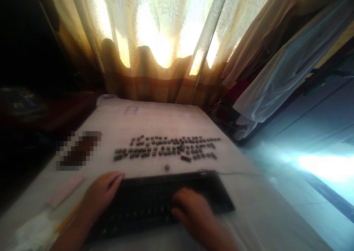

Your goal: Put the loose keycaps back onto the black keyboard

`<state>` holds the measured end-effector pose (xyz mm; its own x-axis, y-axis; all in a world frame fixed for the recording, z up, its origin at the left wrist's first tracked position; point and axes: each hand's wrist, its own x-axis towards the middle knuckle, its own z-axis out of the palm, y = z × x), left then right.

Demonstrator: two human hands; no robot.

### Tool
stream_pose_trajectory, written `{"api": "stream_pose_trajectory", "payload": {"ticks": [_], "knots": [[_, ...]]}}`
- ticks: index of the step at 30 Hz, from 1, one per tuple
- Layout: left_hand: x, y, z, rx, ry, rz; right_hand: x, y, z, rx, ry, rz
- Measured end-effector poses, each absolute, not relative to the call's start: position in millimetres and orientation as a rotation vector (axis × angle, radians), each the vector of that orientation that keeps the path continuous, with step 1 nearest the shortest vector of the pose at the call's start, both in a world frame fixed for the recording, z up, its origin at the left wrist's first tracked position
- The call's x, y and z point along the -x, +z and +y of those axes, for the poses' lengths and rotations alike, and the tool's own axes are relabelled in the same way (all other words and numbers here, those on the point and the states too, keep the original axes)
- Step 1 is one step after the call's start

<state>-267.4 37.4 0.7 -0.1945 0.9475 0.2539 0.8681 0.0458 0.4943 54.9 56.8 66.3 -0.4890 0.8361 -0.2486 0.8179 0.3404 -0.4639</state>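
Observation:
A black computer keyboard [155, 192] lies on the white-covered surface in front of me, with some small caps or pegs showing along its near rows. At its far left corner, my left hand [103, 188] is closed round the edge, thumb side up. My right hand [190, 205] rests over the right-middle part of the keyboard with fingers curled down and together; whatever is between the fingertips is hidden. Beyond the keyboard, many loose dark keycaps [155, 152] are laid out in rough rows. One single keycap [167, 167] sits apart, close to the keyboard's far edge.
A cable [240, 173] runs right from the keyboard. To the left are a pink strip [66, 188], a crumpled white tissue-like thing [34, 230], a yellow stick [68, 218] and a blurred-out brown item [80, 149]. A curtain [155, 77] hangs behind; clothes [265, 81] hang at right.

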Motion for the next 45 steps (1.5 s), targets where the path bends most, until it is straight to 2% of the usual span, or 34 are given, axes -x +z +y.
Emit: {"api": "stream_pose_trajectory", "payload": {"ticks": [11, 19, 26, 36, 45], "knots": [[266.1, 2.6, 36.7, -1.873, 0.854, 2.171, -59.9, 64.0, 57.7, 1.447, 0.997, -2.513], [266.6, 3.8, 36.5, -1.897, 0.848, 2.148, -62.8, 50.0, 60.9, 1.427, 0.956, -2.46], [264.2, 4.8, 35.5, -1.882, 0.821, 2.163, -65.0, 56.4, 58.8, 1.394, 0.851, -2.58], [261.2, 10.7, 35.9, -1.848, 0.783, 2.152, -72.9, 62.4, 73.9, 1.46, 1.152, -2.26], [260.6, 9.1, 36.4, -1.818, 0.76, 2.183, -66.1, 69.2, 75.7, 1.436, 1.111, -2.484]]}}
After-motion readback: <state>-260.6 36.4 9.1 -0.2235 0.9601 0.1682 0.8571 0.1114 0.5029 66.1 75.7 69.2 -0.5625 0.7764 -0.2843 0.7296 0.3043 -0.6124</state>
